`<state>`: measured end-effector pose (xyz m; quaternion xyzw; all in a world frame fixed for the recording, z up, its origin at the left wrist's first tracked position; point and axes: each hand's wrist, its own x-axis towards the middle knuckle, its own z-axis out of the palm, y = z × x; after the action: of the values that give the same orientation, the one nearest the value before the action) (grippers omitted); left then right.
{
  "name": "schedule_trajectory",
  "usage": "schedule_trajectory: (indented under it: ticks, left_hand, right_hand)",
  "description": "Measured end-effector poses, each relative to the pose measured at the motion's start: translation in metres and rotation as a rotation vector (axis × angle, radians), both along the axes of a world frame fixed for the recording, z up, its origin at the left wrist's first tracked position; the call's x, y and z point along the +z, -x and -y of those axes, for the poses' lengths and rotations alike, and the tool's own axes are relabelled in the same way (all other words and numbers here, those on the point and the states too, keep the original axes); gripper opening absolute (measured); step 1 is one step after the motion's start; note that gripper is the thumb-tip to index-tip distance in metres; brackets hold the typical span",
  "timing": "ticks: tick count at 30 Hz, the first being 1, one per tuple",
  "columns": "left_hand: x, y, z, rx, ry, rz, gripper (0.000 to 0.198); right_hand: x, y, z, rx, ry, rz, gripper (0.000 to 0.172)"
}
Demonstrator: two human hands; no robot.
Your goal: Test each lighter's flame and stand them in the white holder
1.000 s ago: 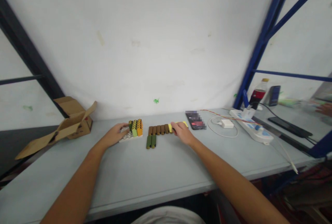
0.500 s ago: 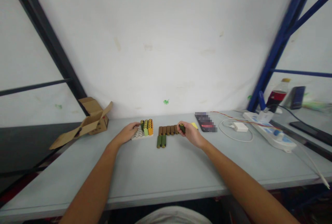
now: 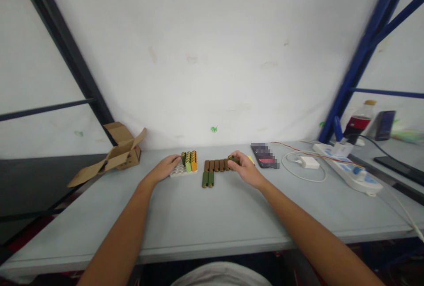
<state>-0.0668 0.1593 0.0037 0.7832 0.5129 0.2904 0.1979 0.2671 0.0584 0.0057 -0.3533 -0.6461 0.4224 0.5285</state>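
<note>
My left hand (image 3: 164,168) rests with curled fingers on the left side of a white holder tray (image 3: 178,171) that carries upright green, yellow and orange cylindrical cells (image 3: 188,160). To its right lies a row of brown cells (image 3: 216,165), with two dark green cells (image 3: 207,179) lying in front of it. My right hand (image 3: 247,170) is at the right end of that row, its fingers pinched on a dark green cell (image 3: 233,159). A yellow piece (image 3: 251,159) peeks out behind the right hand.
An open cardboard box (image 3: 114,154) sits at the back left. A phone (image 3: 265,155), a white charger with coiled cable (image 3: 306,162) and a power strip (image 3: 349,171) lie to the right, beside a blue frame post, a cola bottle (image 3: 359,123) and a dark tablet (image 3: 399,165).
My right hand picked a dark green cell from the right end of the row and now holds it low over the row. The camera view shifted left. My left hand stayed on the tray.
</note>
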Motion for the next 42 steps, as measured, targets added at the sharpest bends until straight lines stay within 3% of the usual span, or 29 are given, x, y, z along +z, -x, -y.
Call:
schedule_trajectory:
  ticks: [5,9,12,15,19,22,28,34,42]
  left_hand:
    - [0.0,0.0,0.002,0.01,-0.014,-0.015,0.063]
    - [-0.001,0.001,0.0,0.001,-0.014,-0.03,0.064]
    - [-0.001,0.001,-0.002,-0.002,-0.018,-0.036,0.064]
    - [0.0,0.001,-0.002,-0.005,-0.021,-0.053,0.064]
    - [0.001,0.001,0.0,-0.003,-0.016,-0.077,0.062]
    - [0.002,0.001,0.001,0.006,-0.016,-0.08,0.062]
    - [0.0,0.002,0.0,-0.001,0.007,-0.078,0.062]
    - [-0.002,0.003,-0.003,-0.018,-0.006,-0.088,0.06]
    - [0.0,0.002,-0.001,-0.005,-0.004,-0.031,0.061]
  right_hand:
    - [-0.001,0.0,-0.001,-0.095,0.086,0.001,0.033]
    - [0.002,-0.003,0.001,-0.235,0.126,0.098,0.049]
    - [0.007,-0.002,0.005,-0.299,0.106,0.108,0.037]
    - [0.012,0.002,0.012,-0.281,0.108,-0.003,0.016]
    - [0.019,0.006,0.019,-0.254,0.133,-0.077,0.006]
    - [0.021,0.007,0.021,-0.207,0.151,-0.075,0.007]
    - [0.019,0.008,0.02,-0.225,0.18,-0.064,0.03]
    - [0.017,0.009,0.02,-0.204,0.152,-0.101,0.012]
    - [0.018,0.008,0.02,-0.178,0.159,-0.128,0.012]
